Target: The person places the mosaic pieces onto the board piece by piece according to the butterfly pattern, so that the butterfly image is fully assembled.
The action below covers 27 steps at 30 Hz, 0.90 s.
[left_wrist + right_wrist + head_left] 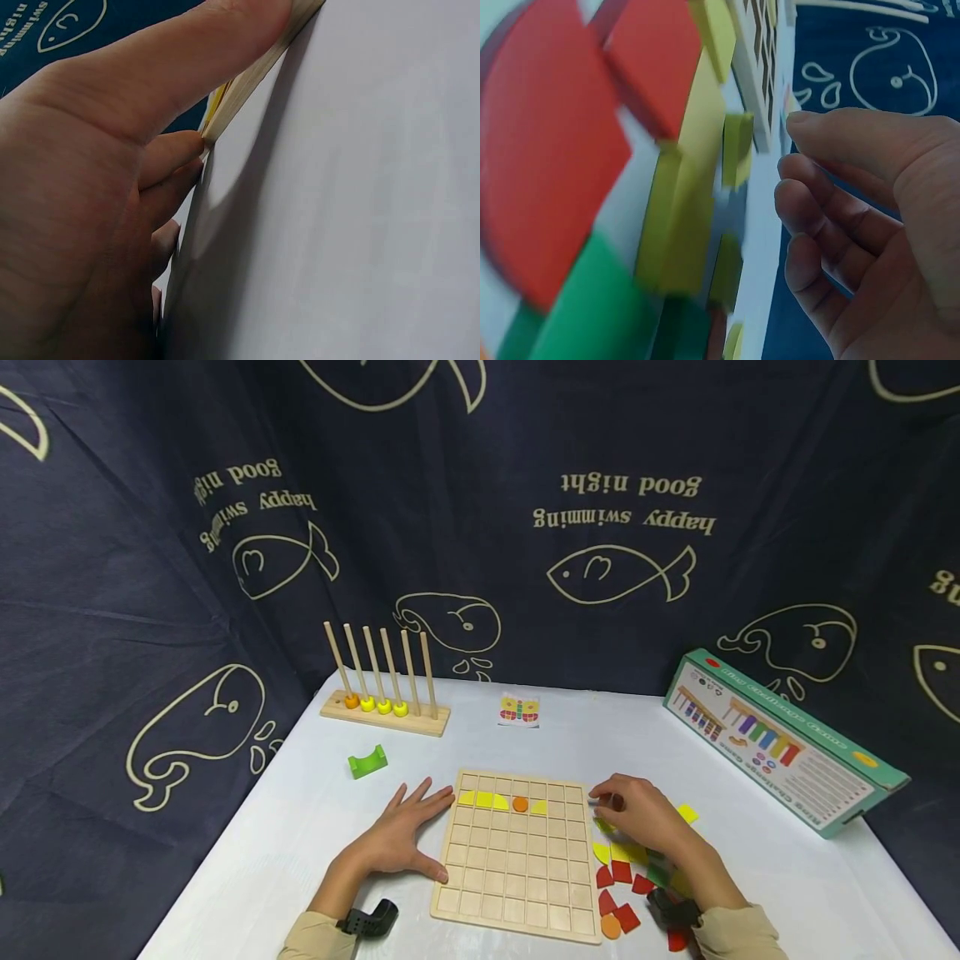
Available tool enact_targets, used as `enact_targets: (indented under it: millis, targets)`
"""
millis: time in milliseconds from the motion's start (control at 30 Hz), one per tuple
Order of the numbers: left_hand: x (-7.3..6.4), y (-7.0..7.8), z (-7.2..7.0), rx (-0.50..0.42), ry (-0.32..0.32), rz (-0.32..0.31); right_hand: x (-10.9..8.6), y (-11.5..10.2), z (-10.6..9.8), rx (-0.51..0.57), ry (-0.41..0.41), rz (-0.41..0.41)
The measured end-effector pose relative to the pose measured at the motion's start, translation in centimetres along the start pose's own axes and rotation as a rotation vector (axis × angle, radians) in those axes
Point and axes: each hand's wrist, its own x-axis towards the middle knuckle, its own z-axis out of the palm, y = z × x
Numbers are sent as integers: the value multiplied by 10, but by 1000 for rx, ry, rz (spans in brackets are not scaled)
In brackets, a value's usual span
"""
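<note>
A wooden grid board (517,867) lies on the table. Its second row from the far side holds several yellow pieces (484,800) and one orange disc (521,805). My left hand (397,837) is spread at the board's left side, its thumb and index fingertip touching the edge; the left wrist view shows the thumb (187,64) against the rim. Just off the board's far right corner hovers my right hand (643,810), over loose pieces. Its fingers (810,210) are loosely bent, and no piece shows between them and the thumb in the right wrist view.
Red, yellow, green and orange pieces, including a red one (626,918), lie right of the board. A pegged stand (386,717) with rings, a green curved block (368,763) and a butterfly pattern card (519,710) stand farther back. A game box (780,739) is at right.
</note>
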Motion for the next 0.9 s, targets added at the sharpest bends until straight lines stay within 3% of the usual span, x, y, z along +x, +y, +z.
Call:
enact_targets:
  millis: [200,433,900]
  targets:
    - [-1,1,-1,4,-3,-2,-7,14,-4,9,10,55]
    - [0,-1,0,9,-3,-2,-12,25,-5,38,11,58]
    - [0,1,-1,9,2,7,-17,25,-1,79,-60,64]
